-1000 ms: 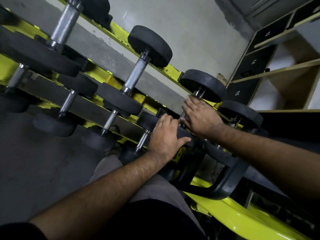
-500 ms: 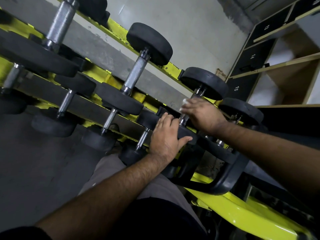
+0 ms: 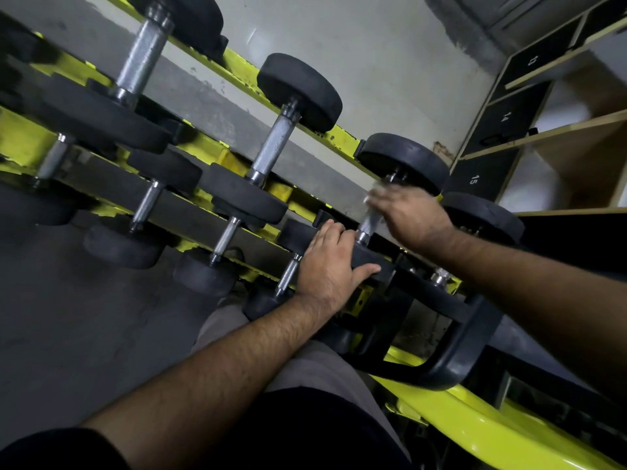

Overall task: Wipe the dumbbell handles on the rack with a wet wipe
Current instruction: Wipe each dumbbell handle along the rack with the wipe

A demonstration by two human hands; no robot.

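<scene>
Since a second ago the right hand (image 3: 412, 215) has slid up the dumbbell handle (image 3: 369, 222) toward the far weight, its grip curled round a pale wet wipe (image 3: 375, 193) that shows blurred at the fingertips; this reads as a wiping stroke mid-way on this handle. Left hand (image 3: 330, 262) stays flat, grip wide, pressing the near weight at the front edge of the yellow rack (image 3: 342, 137). Other dumbbells lie along the rack's tiers toward its left end. Numbered wooden shelves (image 3: 502, 117) stand at the right, against a grey wall
</scene>
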